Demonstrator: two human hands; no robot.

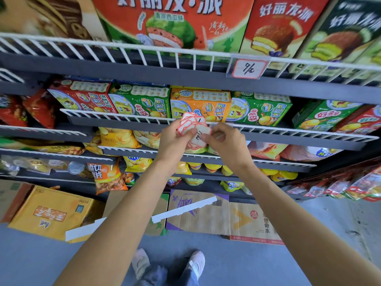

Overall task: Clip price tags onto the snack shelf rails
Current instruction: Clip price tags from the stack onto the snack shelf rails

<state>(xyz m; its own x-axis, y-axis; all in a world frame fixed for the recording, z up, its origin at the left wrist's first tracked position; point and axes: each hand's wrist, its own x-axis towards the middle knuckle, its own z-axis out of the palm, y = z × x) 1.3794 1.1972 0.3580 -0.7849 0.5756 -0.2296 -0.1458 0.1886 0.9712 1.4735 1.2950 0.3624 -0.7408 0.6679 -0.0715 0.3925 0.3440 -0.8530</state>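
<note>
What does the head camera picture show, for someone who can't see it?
Two hands, left and right, hold a stack of tags before snack shelves. One tag is already clipped on the top rail.

2 hands (175,141), 1 clipped price tag (248,68), 2 shoes (196,263), 5 cartoon snack boxes (201,105).

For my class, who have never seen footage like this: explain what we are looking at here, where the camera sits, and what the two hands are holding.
There is one picture, taken by a camera worn on a person's head, looking forward and down at shop shelves. No machine is involved, only bare hands. The left hand holds a fanned stack of red-bordered price tags. The right hand pinches one tag next to the stack. Behind them are white wire shelf rails and snack boxes. One clipped tag already hangs on the upper rail. Flattened cardboard lies on the floor.
</note>
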